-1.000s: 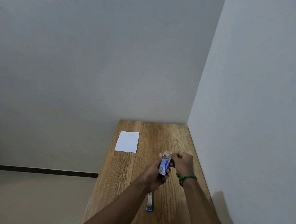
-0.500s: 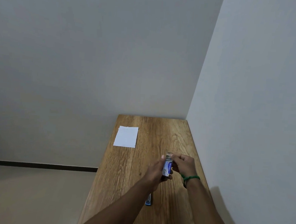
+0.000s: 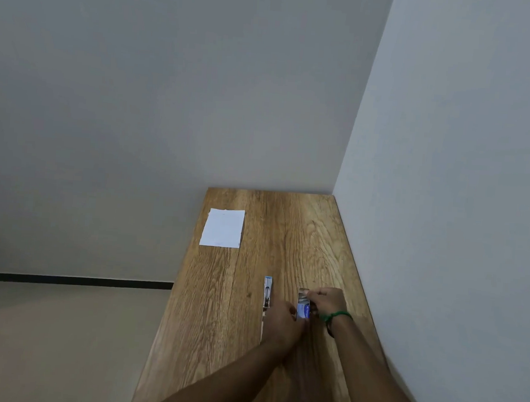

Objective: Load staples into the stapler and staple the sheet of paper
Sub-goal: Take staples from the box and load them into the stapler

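A small blue and white staple box [image 3: 302, 310] is held low over the wooden table [image 3: 286, 233]. My left hand [image 3: 283, 324] grips its near end, and my right hand [image 3: 325, 302], with a green band on the wrist, pinches the open flap at its far end. The stapler [image 3: 267, 292], silver with a blue tip, lies opened out flat on the table just left of my hands, its near part hidden behind my left hand. A white sheet of paper [image 3: 222, 228] lies flat near the table's far left edge.
The table stands in a corner, with a grey wall behind it and a white wall [image 3: 444, 213] along its right side. The floor [image 3: 43, 342] drops away past the table's left edge.
Both hands have come down with the staple box to just above the table. The view has tilted, so the stapler now shows ahead of my left hand.
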